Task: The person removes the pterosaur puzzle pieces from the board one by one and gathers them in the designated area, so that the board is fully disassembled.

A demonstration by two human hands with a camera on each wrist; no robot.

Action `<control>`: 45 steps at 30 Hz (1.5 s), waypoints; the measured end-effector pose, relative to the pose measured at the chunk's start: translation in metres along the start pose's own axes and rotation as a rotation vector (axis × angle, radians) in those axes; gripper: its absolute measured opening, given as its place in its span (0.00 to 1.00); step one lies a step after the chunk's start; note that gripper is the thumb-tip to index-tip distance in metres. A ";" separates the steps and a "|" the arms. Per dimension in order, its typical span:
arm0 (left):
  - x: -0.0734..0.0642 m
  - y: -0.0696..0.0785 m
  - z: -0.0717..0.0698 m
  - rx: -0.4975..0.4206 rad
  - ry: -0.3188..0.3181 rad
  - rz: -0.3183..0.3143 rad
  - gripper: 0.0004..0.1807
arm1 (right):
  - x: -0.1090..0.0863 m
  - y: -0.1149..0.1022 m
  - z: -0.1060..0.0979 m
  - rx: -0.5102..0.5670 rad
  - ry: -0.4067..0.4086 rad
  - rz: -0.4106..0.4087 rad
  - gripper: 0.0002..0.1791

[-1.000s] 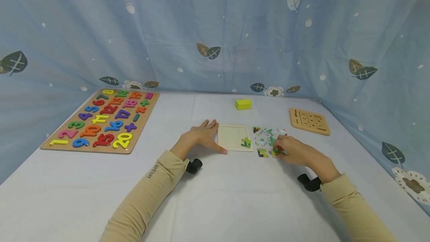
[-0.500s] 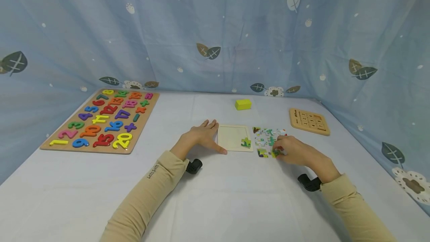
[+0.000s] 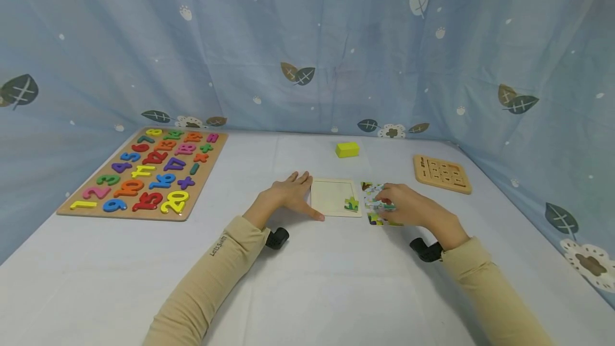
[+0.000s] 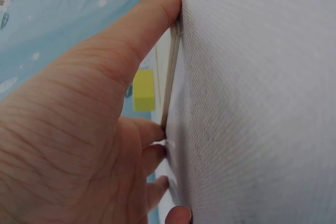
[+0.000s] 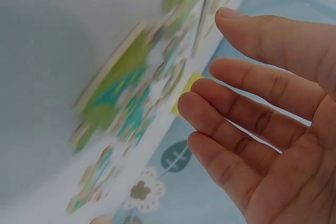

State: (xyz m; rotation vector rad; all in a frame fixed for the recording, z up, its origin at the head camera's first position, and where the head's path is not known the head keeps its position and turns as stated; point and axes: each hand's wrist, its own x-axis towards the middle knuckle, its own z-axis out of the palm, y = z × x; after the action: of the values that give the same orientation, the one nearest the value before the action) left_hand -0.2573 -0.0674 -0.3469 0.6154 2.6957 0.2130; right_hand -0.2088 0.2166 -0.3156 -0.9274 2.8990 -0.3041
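My left hand (image 3: 290,194) has its fingers spread around the near-left corner of a shallow pale wooden puzzle tray (image 3: 329,196). In the left wrist view, the thumb (image 4: 142,19) and fingertips touch the tray's edge. One green jigsaw piece (image 3: 352,204) lies in the tray's near-right corner. Right of the tray are several more jigsaw pieces (image 3: 375,219), green, white and teal, lying close together. Over them hovers my right hand (image 3: 415,208), partly covering them. The right wrist view shows its fingers (image 5: 247,106) apart from the thumb, holding nothing.
At the left lies a wooden board (image 3: 184,210) of colourful numbers and signs. A yellow-green block (image 3: 347,149) stands behind the tray. A small wooden number board (image 3: 442,174) lies to the right. Blue patterned curtain (image 3: 317,36) hangs at the back.
My right hand has moved left and slightly away from me over the loose pieces, its fingers leaving the near-right pieces. The left hand and tray have stayed put.
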 end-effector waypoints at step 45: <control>0.005 0.002 0.003 -0.003 -0.001 0.002 0.64 | 0.053 -0.027 0.007 0.009 -0.074 0.018 0.13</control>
State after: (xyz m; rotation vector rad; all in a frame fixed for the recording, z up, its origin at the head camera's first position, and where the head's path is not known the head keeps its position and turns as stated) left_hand -0.2597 -0.0629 -0.3505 0.6169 2.6938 0.2173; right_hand -0.2357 0.1629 -0.3180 -0.8905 2.8350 -0.2754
